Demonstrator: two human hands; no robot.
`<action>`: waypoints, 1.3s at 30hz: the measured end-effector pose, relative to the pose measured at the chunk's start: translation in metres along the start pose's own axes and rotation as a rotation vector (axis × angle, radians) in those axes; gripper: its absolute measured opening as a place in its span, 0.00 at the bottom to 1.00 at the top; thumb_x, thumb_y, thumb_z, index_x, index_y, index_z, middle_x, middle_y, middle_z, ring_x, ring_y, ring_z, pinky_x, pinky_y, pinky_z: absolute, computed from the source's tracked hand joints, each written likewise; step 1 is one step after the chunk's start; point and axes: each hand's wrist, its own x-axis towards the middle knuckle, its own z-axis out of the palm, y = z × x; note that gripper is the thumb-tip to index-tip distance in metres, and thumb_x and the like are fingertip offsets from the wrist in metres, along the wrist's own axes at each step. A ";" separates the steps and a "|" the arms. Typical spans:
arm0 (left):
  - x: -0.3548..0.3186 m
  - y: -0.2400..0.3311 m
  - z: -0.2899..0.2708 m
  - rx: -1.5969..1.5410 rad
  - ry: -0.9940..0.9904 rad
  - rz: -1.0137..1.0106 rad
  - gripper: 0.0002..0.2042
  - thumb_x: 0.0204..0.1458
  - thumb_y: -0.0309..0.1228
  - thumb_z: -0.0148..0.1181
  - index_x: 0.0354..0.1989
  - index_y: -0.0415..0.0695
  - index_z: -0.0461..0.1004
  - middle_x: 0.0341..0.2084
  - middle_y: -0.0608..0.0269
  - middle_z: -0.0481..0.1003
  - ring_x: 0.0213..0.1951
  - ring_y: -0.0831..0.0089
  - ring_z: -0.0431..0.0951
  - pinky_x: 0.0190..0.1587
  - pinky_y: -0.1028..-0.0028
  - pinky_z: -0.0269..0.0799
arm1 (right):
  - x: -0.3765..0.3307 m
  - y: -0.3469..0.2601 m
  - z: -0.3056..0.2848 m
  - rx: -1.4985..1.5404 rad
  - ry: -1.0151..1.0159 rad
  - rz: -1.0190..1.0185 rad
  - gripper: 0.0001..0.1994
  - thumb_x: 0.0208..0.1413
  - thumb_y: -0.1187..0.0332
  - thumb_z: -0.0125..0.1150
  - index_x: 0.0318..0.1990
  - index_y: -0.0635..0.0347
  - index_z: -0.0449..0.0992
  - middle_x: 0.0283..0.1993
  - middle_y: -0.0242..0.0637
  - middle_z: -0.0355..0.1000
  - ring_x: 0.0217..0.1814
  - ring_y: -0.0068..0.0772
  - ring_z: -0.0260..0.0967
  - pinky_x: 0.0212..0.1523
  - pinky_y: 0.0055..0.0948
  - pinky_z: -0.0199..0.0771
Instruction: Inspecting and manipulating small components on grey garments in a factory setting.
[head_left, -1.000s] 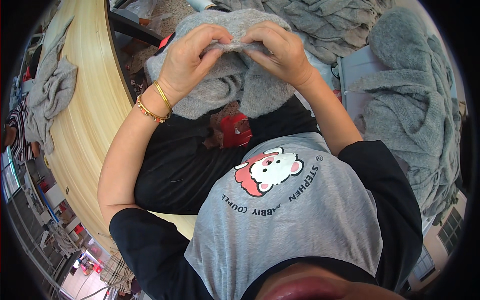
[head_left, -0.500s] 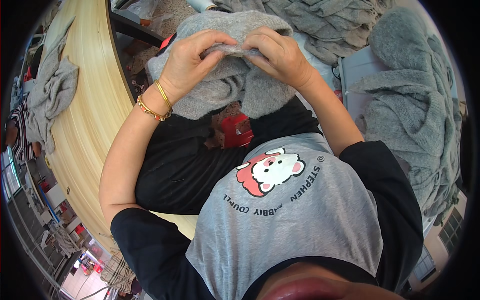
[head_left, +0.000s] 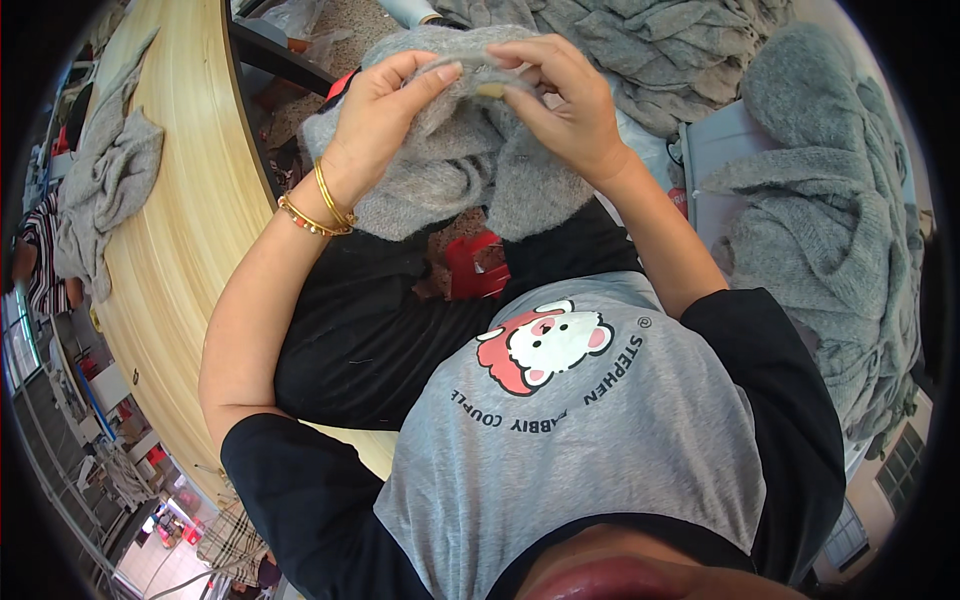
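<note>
A fuzzy grey knitted garment [head_left: 420, 190] lies bunched over my knees, its folds hanging down between them. My left hand [head_left: 385, 110] pinches the garment's upper edge between thumb and fingers. On the same edge, just to the right, sits my right hand [head_left: 570, 105]. Its fingers curl over the knit and the thumb is held lower, with a gap between. A small yellowish spot [head_left: 491, 90] shows by the right thumb tip; I cannot tell what it is. Dark stripes or slits mark the garment's middle.
At left runs a curved wooden table [head_left: 180, 200] with another grey knit piece [head_left: 115, 190] on it. A heap of grey knits [head_left: 670, 60] lies beyond my hands. More knits [head_left: 820, 220] hang over a pale bin [head_left: 715, 150] at right. Something red [head_left: 475, 265] shows below my knees.
My right hand has loosened, its thumb and fingers now farther apart. The left thumb has swung up along the garment's edge. The yellowish spot has come into sight.
</note>
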 end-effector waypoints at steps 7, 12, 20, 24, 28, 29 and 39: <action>0.002 0.005 -0.003 -0.278 0.054 -0.160 0.10 0.58 0.33 0.56 0.42 0.40 0.75 0.37 0.67 0.78 0.38 0.82 0.75 0.44 0.80 0.69 | -0.002 -0.004 -0.001 0.605 -0.061 0.432 0.10 0.57 0.75 0.57 0.46 0.63 0.77 0.41 0.29 0.74 0.38 0.14 0.67 0.37 0.14 0.66; 0.000 0.005 0.000 -0.266 0.023 -0.171 0.09 0.58 0.32 0.55 0.41 0.41 0.75 0.35 0.68 0.77 0.37 0.84 0.75 0.42 0.81 0.70 | 0.001 -0.003 0.007 0.429 -0.202 0.587 0.09 0.55 0.69 0.61 0.40 0.65 0.79 0.34 0.28 0.75 0.34 0.12 0.67 0.34 0.13 0.65; -0.001 0.006 0.006 0.029 -0.020 -0.226 0.08 0.56 0.34 0.59 0.36 0.42 0.78 0.29 0.75 0.75 0.31 0.89 0.69 0.35 0.86 0.63 | 0.000 0.003 0.011 0.303 -0.194 0.591 0.09 0.51 0.66 0.66 0.33 0.63 0.80 0.23 0.23 0.71 0.25 0.11 0.62 0.25 0.15 0.60; 0.000 0.001 0.003 0.116 -0.018 -0.135 0.08 0.55 0.33 0.60 0.34 0.41 0.78 0.27 0.75 0.74 0.31 0.89 0.68 0.36 0.85 0.62 | 0.001 0.001 0.010 0.205 -0.227 0.506 0.09 0.47 0.67 0.64 0.31 0.65 0.80 0.20 0.32 0.73 0.20 0.16 0.65 0.23 0.20 0.64; -0.003 0.009 0.005 0.094 -0.035 -0.164 0.07 0.55 0.33 0.60 0.35 0.41 0.78 0.28 0.74 0.75 0.32 0.89 0.69 0.37 0.85 0.63 | 0.006 -0.008 0.003 0.191 -0.333 0.485 0.07 0.51 0.69 0.64 0.32 0.64 0.80 0.23 0.25 0.71 0.25 0.12 0.62 0.25 0.16 0.61; -0.003 0.007 0.005 -0.044 -0.014 -0.191 0.07 0.55 0.32 0.60 0.35 0.42 0.77 0.29 0.73 0.76 0.33 0.88 0.70 0.38 0.84 0.64 | 0.007 -0.009 0.002 0.188 -0.327 0.465 0.07 0.51 0.69 0.64 0.32 0.65 0.79 0.23 0.25 0.71 0.25 0.12 0.62 0.25 0.16 0.61; -0.003 0.013 0.003 -0.438 -0.180 -0.319 0.07 0.56 0.29 0.56 0.40 0.41 0.76 0.35 0.67 0.78 0.38 0.81 0.76 0.44 0.80 0.70 | 0.013 -0.016 -0.009 0.257 -0.338 0.351 0.05 0.51 0.72 0.61 0.32 0.65 0.79 0.23 0.26 0.71 0.25 0.12 0.62 0.25 0.17 0.61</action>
